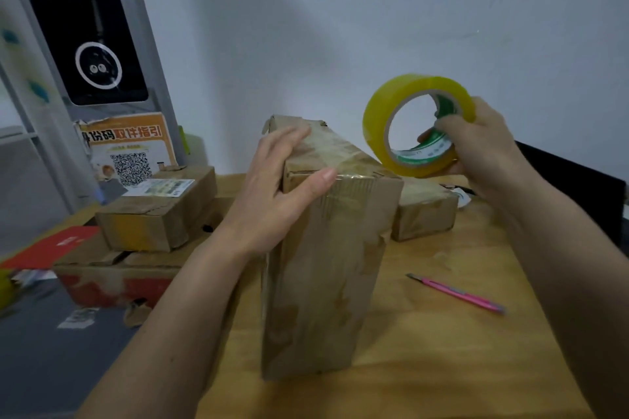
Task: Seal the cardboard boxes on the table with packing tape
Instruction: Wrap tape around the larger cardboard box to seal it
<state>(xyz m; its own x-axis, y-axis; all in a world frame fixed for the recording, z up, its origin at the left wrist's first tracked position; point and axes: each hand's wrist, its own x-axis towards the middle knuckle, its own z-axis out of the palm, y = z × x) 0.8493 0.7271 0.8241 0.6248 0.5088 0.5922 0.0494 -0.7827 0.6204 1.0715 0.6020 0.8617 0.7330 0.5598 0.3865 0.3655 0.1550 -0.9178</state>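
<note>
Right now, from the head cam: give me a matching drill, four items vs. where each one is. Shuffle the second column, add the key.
Items
1. tape roll
2. tall box
3. pink cutter
4. red-sided box

Places
A. lying on the table, right of the tall box
B. bottom of the stack at left
C. gripped in the right hand, off the table
D. upright mid-table, left hand on its top corner

Pairs: 1-C, 2-D, 3-A, 4-B
</note>
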